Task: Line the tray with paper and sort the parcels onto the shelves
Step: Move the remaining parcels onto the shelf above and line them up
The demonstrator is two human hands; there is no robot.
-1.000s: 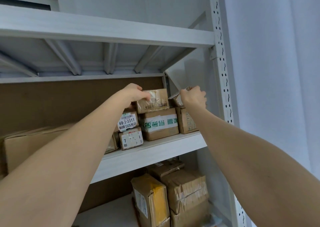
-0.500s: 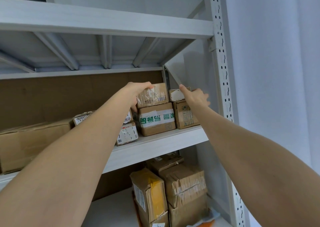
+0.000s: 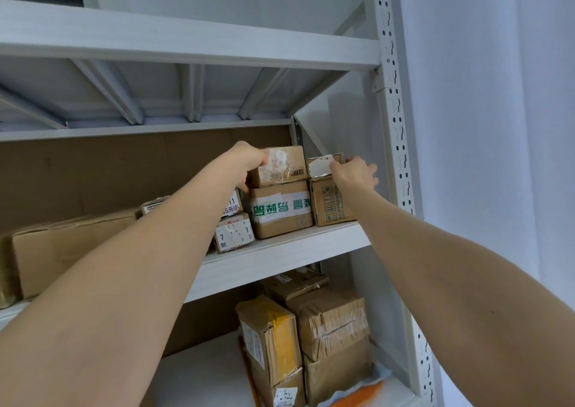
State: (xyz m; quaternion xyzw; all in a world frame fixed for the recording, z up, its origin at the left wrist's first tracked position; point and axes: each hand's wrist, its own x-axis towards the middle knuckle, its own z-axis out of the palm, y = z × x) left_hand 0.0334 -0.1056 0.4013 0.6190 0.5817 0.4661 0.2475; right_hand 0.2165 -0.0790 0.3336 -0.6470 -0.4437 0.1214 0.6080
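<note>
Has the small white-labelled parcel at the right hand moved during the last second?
Yes. The small parcel has come down from a tilt and lies level on the cardboard box beneath, at the right hand.

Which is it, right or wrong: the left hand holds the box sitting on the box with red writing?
Wrong: the writing is green, not red. In the head view the left hand holds the top box, sitting on the box with green writing.
</note>
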